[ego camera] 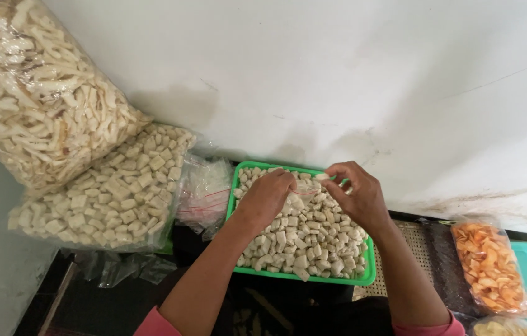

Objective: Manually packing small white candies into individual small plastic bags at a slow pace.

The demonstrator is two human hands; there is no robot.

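Only the head view here, looking down at a green tray [368, 274] heaped with pale square crackers [313, 239], pushed up against a white wall [313, 68].

Both hands are above the far end of the tray. The left hand [268, 196] is clenched on a small clear bag [297, 196] that sits right over the crackers; the fingers curl down so I can't see how much of the bag is pinched. The right hand [358, 196] has its fingertips [332, 182] closed on the bag's top, and there's a thin red line [305, 192] running between the two hands that looks like a tie or band, though it's too fine to be sure.

If it were me, I'd keep the left grip low on the bag's neck so the crackers can't creep up, and keep the twist tight with the right before any band goes round. Staying over the tray is smart too, since anything that spills lands back in the pile.

Around it: a stack of empty clear bags [204, 190] just left of the tray, a big sack of the same square crackers [111, 193] beyond that, a sack of long stick crackers [33, 93] leaning on top of it, and a bag of orange chips [490, 264] off to the right, well apart.
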